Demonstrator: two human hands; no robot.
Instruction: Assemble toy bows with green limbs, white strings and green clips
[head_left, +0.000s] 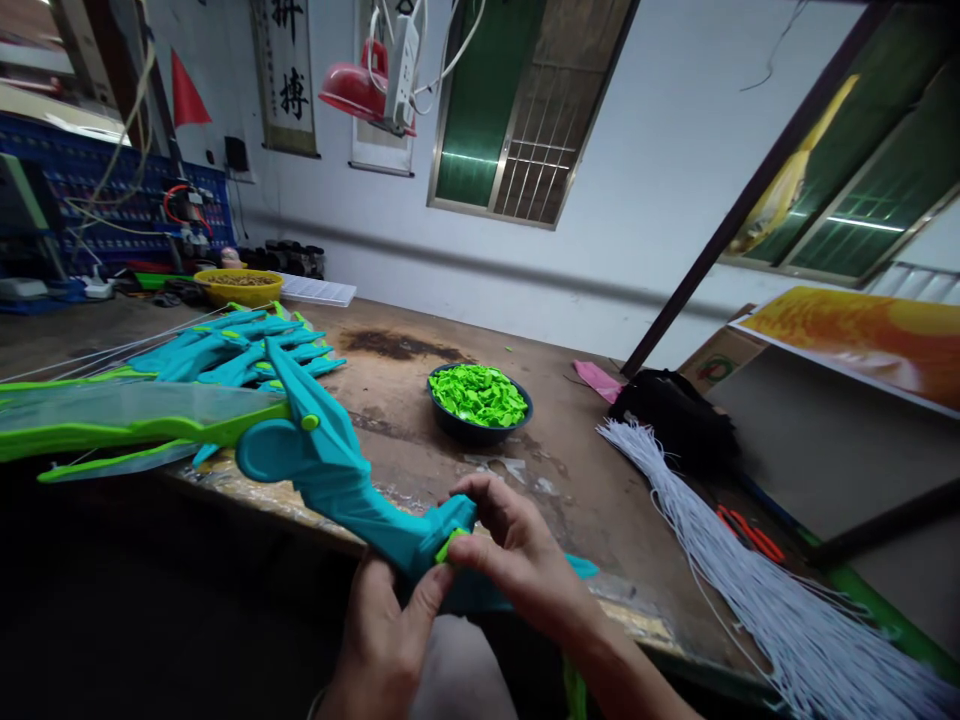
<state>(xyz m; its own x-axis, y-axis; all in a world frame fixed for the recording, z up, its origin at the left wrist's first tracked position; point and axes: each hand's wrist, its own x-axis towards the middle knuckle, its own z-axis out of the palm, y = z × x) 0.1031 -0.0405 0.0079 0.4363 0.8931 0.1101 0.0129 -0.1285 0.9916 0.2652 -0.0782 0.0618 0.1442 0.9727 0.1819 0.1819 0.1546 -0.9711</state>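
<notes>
A teal plastic toy bow (337, 490) with lime-green limbs slants across the near side of the table, just above its edge. My left hand (390, 620) is closed around the bow's body from below, its thumb near a small lime-green plastic piece (450, 546). My right hand (517, 550) pinches that piece against the bow, thumb on it and fingers curled behind the teal end. How far the piece sits in the bow is hidden by my fingers. Beyond my hands stands a dark bowl (480, 432) heaped with similar green pieces (480, 394).
More teal and green toy bows (232, 345) are piled on the table's left, near a yellow basin (238, 290). A bundle of white cords (720, 560) lies along the right side beside orange-handled scissors (750, 532) and a black bag (675, 415). A red lamp (356, 92) hangs above.
</notes>
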